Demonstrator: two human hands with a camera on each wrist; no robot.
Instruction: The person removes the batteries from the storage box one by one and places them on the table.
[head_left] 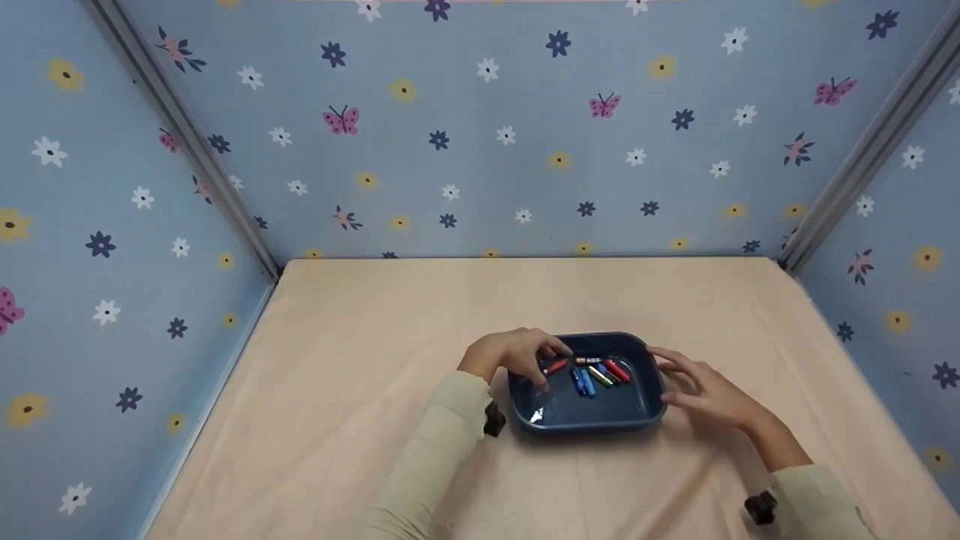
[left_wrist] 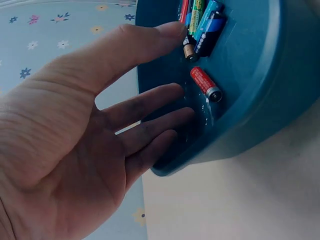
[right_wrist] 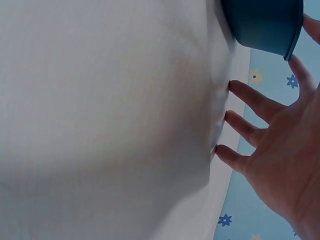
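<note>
A dark blue rectangular basin with rounded corners holds several batteries. My left hand reaches over its left side, thumb and fingers spread apart with nothing between them. Closest to that hand is a red battery with a silver end, lying apart from the others on the basin floor. Blue batteries, a green battery, a red pair and a copper-ended dark battery lie grouped together. At the basin's right side, my right hand touches the rim with spread fingers.
A pale peach cloth covers the table, wrinkled near the front. Blue flower-patterned panels enclose the back and both sides, with grey metal posts at the corners. Black wrist cameras sit at the sleeves.
</note>
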